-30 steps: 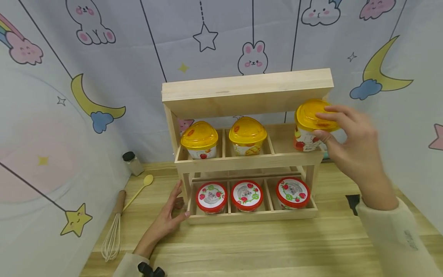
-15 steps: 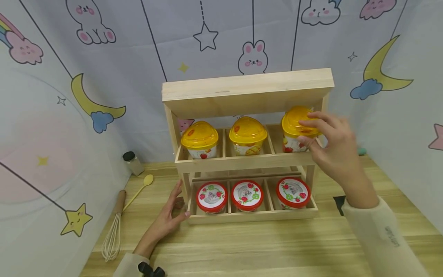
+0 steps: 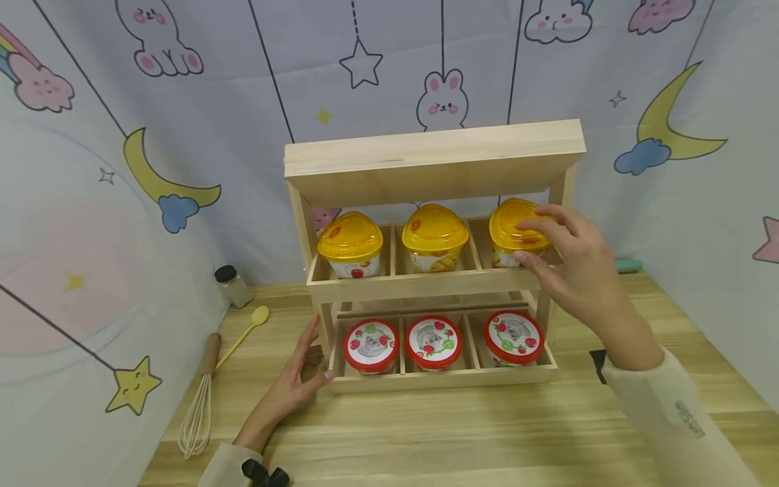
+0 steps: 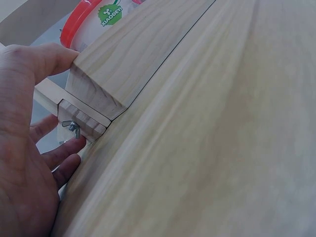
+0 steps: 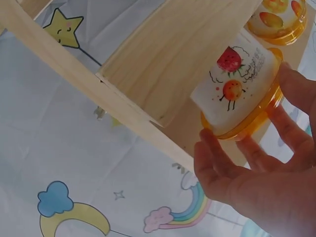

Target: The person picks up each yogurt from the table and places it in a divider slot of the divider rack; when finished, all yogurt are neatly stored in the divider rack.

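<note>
My right hand (image 3: pixel 575 267) holds a cup with a yellow domed lid (image 3: pixel 517 223) in the right compartment of the upper tier of a two-tier wooden display rack (image 3: pixel 426 291). In the right wrist view, thumb and fingers lie around the lid of this fruit-printed cup (image 5: pixel 237 91). Two matching cups, one at left (image 3: pixel 351 245) and one in the middle (image 3: pixel 435 238), fill the other upper compartments. Three red-lidded tubs (image 3: pixel 434 343) sit in the lower tier. My left hand (image 3: pixel 295 382) grips the rack's lower left end, thumb at the front corner, fingers by a wing nut (image 4: pixel 72 127).
On the left of the table lie a whisk (image 3: pixel 199 406) and a yellow spoon (image 3: pixel 243 337), with a black-capped jar (image 3: pixel 234 286) behind them. A green object (image 3: pixel 628 266) lies behind the right hand. The rack's roof board (image 3: pixel 435 162) overhangs the upper tier. Patterned cloth hangs behind.
My right hand has moved left and down, bringing the yellow-lidded cup from the rack's right end into the right upper compartment. The left hand has stayed in place.
</note>
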The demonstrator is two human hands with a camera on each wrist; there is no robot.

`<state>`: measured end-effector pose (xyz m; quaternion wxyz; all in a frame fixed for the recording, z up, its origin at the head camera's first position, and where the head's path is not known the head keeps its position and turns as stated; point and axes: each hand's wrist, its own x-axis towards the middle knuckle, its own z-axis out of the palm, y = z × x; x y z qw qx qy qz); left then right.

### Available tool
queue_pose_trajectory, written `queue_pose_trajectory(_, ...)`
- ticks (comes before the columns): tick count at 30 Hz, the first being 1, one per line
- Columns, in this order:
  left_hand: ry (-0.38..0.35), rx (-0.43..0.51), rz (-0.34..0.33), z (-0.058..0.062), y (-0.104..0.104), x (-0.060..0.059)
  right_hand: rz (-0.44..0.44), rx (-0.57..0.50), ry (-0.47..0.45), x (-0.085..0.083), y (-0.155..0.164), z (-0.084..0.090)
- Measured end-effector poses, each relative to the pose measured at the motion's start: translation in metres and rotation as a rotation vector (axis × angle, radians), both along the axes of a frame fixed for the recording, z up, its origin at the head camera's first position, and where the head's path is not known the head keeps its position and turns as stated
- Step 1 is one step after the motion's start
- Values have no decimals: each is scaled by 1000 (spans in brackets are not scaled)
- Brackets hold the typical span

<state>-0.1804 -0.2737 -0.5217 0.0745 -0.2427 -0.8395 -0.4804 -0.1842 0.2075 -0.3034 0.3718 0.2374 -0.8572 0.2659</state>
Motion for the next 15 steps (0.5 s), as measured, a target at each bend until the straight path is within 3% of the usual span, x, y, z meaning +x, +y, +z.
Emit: queue_pose_trajectory(15, -3, -14, 7, 1, 0, 0, -74, 7, 9, 7, 6, 3)
